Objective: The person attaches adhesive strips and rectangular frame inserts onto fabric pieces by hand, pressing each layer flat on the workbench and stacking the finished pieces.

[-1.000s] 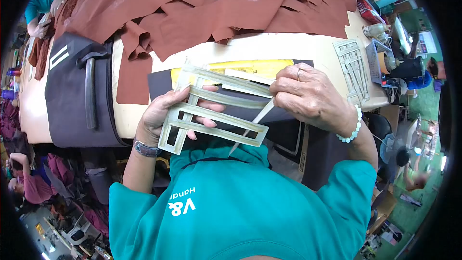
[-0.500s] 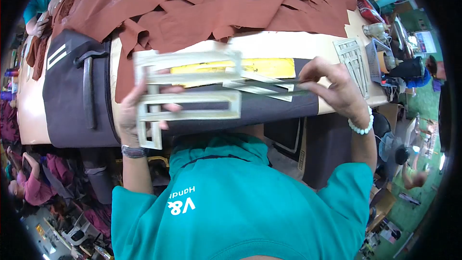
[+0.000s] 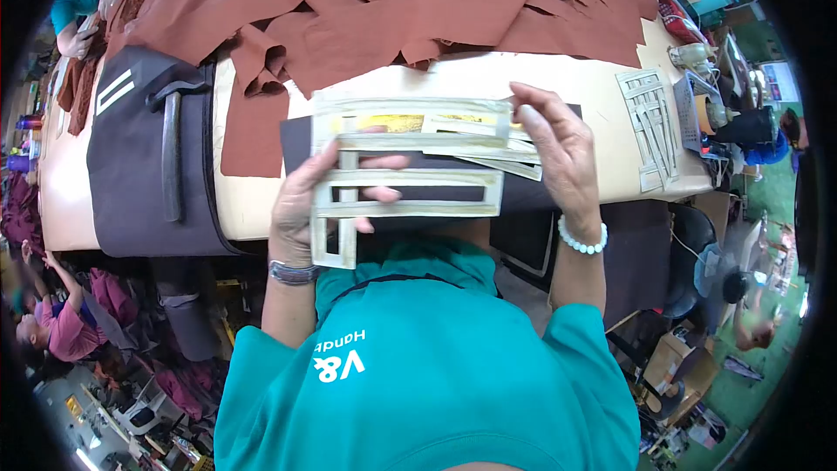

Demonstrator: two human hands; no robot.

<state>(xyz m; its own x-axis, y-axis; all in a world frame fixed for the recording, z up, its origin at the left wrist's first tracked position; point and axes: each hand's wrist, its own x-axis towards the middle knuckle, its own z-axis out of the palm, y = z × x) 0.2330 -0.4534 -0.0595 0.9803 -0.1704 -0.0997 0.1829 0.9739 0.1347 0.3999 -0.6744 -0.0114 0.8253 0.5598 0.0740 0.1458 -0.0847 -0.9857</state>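
Note:
My left hand [image 3: 301, 196] is closed around several pale slotted frames [image 3: 418, 176], its fingers showing through the gaps. The frames are held over the near edge of the table [image 3: 253, 222]. My right hand [image 3: 562, 139] is at the upper right end of the frames, with thumb and index finger apart; whether they touch the blurred end is unclear. Behind, more pale slotted pieces [image 3: 497, 155] lie over a yellow strip [image 3: 392, 122] and dark material [image 3: 296, 144].
Brown material [image 3: 392, 22] covers the far side. A hammer [image 3: 172, 157] rests on dark folded material [image 3: 131, 183] at left. Slotted pieces [image 3: 649, 126] lie by a grey basket [image 3: 689, 113] at right. A co-worker's hand [image 3: 78, 41] is at upper left.
My right hand let go of a slim slotted piece among those on the table and came back left to the frames. My left hand's frames were tilted and now lie nearly level.

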